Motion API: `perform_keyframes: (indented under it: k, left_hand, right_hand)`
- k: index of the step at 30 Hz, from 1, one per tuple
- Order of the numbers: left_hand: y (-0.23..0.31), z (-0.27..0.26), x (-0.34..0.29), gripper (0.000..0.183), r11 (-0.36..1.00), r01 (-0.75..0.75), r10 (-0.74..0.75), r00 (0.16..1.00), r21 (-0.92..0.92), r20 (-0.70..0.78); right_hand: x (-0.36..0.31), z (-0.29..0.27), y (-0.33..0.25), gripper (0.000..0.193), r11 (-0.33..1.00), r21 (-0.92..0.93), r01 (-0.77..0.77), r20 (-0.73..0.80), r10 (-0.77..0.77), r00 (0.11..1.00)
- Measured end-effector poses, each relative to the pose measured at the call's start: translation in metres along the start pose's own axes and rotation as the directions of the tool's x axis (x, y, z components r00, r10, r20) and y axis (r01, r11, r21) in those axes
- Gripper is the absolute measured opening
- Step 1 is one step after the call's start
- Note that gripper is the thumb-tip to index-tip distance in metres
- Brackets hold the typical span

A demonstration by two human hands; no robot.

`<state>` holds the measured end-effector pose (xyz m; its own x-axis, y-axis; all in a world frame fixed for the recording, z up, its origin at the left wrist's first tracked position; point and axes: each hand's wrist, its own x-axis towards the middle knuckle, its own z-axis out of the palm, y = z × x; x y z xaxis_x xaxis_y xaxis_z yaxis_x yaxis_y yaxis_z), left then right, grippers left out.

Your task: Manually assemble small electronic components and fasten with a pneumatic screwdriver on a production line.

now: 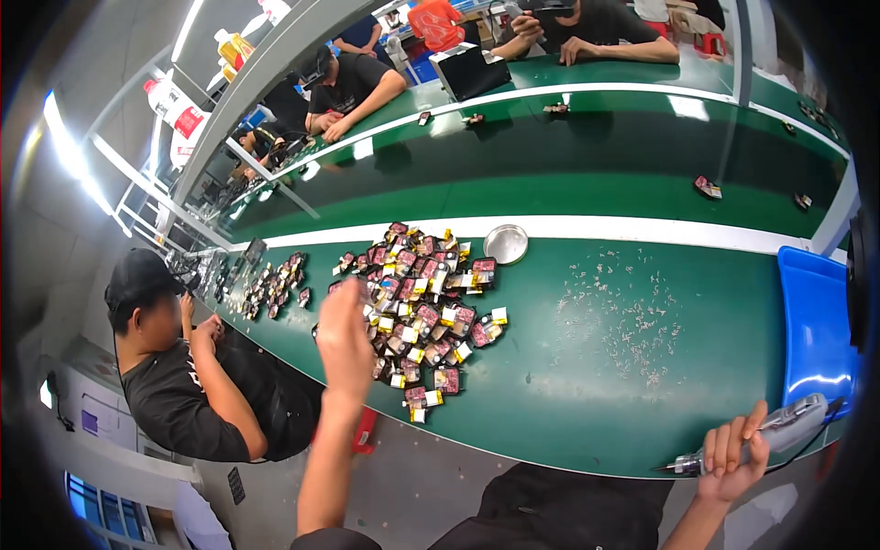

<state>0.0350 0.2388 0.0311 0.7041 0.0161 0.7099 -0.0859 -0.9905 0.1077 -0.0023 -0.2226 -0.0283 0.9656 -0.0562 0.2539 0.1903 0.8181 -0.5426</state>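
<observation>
My right hand is wrapped round a screwdriver, its tip at the bench's near edge with no part under it. My left hand hangs half-curled over the heaped parts; whether it grips one, I can't tell. Plenty seems left: small screws lie loose to the right. Which parts are finished doesn't show.

Green table before me: parts heap left of centre, smaller pile further left, tin beside heap, tiny bits scattered right, blue tray at my right end.
</observation>
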Motion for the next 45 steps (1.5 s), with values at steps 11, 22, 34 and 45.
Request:
perform_keyframes:
  k: [11,22,34,45]
  left_hand:
    - [0.038,0.006,0.025,0.033,0.993,-0.117,0.121,0.981,-0.033,0.153]
    - [0.131,0.111,0.05,0.018,0.907,-0.268,0.385,0.842,-0.326,0.379]
    - [0.133,0.126,0.055,0.014,0.857,-0.456,0.514,0.786,-0.239,0.344]
    - [0.124,0.128,0.055,0.015,0.78,-0.593,0.622,0.702,-0.199,0.347]
  right_hand:
    - [0.003,0.007,0.011,0.008,0.997,0.045,-0.056,-0.155,0.063,0.986]
    - [-0.004,0.002,0.006,0.008,0.994,0.09,-0.06,-0.156,0.074,0.985]
    - [-0.002,-0.004,0.005,0.008,0.988,0.136,-0.068,-0.112,0.084,0.99]
    - [-0.005,-0.001,0.005,0.008,0.983,0.173,-0.068,-0.125,0.091,0.988]
